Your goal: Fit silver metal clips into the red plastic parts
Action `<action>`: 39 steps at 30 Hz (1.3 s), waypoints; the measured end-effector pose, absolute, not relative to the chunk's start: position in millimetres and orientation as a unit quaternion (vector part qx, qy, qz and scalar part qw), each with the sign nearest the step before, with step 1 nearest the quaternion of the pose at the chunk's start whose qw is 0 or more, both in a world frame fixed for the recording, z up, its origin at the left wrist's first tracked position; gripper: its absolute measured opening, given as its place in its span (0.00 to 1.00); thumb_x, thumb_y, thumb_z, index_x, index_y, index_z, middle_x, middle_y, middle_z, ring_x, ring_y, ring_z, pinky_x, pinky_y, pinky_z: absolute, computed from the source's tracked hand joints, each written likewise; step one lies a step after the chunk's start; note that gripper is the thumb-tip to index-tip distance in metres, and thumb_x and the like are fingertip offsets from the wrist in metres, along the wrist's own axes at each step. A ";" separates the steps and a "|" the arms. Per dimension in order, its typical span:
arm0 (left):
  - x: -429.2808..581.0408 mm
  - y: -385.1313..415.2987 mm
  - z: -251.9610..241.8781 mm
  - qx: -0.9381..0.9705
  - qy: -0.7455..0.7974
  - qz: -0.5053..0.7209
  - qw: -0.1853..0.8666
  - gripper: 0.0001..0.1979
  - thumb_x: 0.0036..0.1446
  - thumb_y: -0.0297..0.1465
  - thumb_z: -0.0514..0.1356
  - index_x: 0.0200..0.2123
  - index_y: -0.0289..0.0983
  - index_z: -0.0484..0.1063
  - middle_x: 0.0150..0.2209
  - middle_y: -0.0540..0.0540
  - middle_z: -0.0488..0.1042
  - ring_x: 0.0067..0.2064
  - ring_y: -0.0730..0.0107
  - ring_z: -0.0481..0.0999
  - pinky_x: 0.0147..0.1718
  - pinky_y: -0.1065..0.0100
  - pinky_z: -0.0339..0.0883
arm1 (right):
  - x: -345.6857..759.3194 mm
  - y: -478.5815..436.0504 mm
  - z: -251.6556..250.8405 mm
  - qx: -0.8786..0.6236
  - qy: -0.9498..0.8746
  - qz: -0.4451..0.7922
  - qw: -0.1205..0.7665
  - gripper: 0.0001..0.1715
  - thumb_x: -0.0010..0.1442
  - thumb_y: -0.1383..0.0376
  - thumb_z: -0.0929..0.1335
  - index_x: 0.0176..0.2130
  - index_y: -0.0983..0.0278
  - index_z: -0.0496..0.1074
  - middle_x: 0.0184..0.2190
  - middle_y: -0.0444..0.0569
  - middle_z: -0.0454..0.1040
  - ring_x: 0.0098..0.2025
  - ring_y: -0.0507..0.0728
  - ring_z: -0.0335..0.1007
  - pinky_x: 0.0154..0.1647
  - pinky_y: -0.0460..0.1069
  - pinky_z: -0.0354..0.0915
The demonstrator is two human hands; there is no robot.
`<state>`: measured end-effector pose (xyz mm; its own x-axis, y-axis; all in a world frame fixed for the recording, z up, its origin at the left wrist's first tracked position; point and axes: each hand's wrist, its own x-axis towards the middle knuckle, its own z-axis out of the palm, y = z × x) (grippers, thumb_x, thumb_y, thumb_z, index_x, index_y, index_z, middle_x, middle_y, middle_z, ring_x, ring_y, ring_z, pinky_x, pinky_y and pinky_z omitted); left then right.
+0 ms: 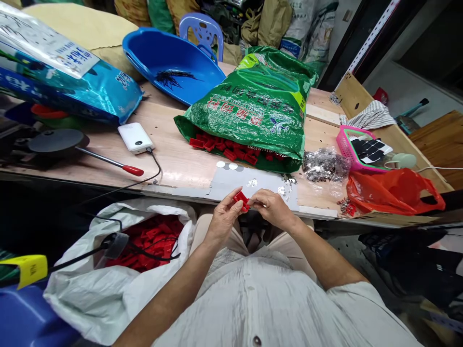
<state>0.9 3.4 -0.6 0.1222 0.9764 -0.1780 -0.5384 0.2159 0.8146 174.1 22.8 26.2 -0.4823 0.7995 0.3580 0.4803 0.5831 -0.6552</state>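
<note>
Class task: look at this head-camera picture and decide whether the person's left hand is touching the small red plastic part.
Touching. The head view shows the left hand with its fingers and thumb closed on the red plastic part, with no gap between them.

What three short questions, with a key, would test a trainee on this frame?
1. What small item do the left hand and right hand hold between them?
2. True or false: the white power bank lies inside the blue basin.
3. Which container below the table edge holds a heap of red pieces? A: pink basket; B: white sack; C: orange bag.

Key: 1. A red plastic piece. 2. False. 3. B.
</note>
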 end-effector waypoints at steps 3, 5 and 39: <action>1.3 4.0 0.9 0.285 0.356 0.545 0.704 0.24 0.49 0.34 0.69 0.51 0.40 0.75 0.36 0.49 0.76 0.36 0.75 0.75 0.40 0.72 0.71 | 176.7 22.7 23.6 -0.372 -0.829 0.245 0.339 0.07 0.62 0.71 0.67 0.36 0.62 0.74 0.35 0.49 0.75 0.39 0.55 0.71 0.42 0.49 0.65; 1.4 4.6 0.7 0.280 0.346 0.541 0.714 0.24 0.49 0.34 0.69 0.51 0.40 0.75 0.36 0.49 0.77 0.35 0.76 0.75 0.39 0.73 0.71 | 178.1 22.2 23.9 -0.368 -0.823 0.260 0.345 0.06 0.62 0.71 0.67 0.36 0.62 0.75 0.34 0.48 0.75 0.38 0.54 0.71 0.41 0.48 0.66; 8.9 9.2 -3.4 0.375 0.362 0.523 0.675 0.21 0.49 0.33 0.69 0.48 0.39 0.74 0.45 0.43 0.79 0.45 0.65 0.77 0.47 0.64 0.69 | 193.0 23.4 21.0 -0.447 -0.668 0.504 0.316 0.18 0.55 0.55 0.72 0.36 0.63 0.66 0.32 0.40 0.68 0.28 0.48 0.60 0.29 0.44 0.59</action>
